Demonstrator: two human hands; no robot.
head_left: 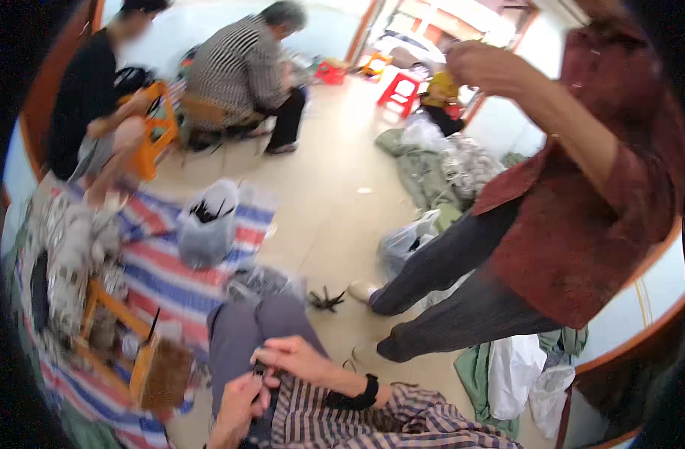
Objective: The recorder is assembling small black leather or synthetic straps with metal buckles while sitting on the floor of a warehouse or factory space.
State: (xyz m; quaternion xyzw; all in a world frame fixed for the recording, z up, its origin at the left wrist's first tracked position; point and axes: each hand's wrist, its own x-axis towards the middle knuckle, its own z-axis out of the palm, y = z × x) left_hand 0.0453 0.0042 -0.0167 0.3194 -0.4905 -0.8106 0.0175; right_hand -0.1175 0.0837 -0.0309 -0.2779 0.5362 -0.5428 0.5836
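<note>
My left hand (239,402) and my right hand (296,355) meet over my lap, above my grey trousers (245,329). Both pinch a small dark piece (259,369) between their fingertips; its shape is too small to tell. A black band (366,391) sits on my right wrist, above a plaid sleeve (402,423). A dark spiky bundle (326,300) lies on the floor just beyond my knee.
A person in a dark red shirt (582,224) stands close on the right. Two people sit at the back left by orange stools (159,131). A striped tarp (159,277) holds a clear bag (208,224) of dark pieces and a wooden box (159,370). Green cloth heaps (424,168) lie mid-floor.
</note>
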